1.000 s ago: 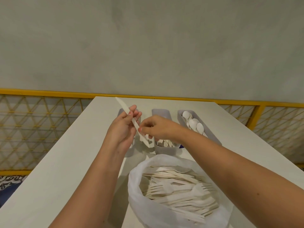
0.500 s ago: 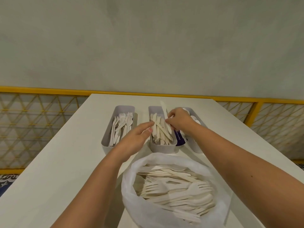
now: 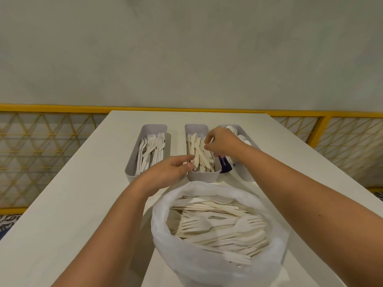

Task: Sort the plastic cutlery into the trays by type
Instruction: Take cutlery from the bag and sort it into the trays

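Three grey trays stand side by side on the white table [image 3: 72, 204]. The left tray [image 3: 132, 162] holds forks [image 3: 152, 150], the middle tray [image 3: 204, 176] holds knives [image 3: 199, 154], and the right tray [image 3: 246, 175] holds spoons [image 3: 241, 137], partly hidden by my right arm. My right hand [image 3: 221, 143] hovers low over the knives, thumb and forefinger slightly apart, nothing lifted. My left hand [image 3: 172, 168] reaches with straight fingers to the near left corner of the middle tray and touches a knife end. A white plastic bag [image 3: 207, 266] of mixed cutlery [image 3: 217, 224] sits nearest me.
A purple label [image 3: 224, 164] shows between the middle and right trays. A yellow railing [image 3: 51, 107] with lattice panels runs behind and beside the table, in front of a grey wall. Table edges fall away left and right.
The knife passed from my left hand to my right, then went down into the middle tray. My right hand dropped low over the knives and my left hand reached to the tray's near corner.
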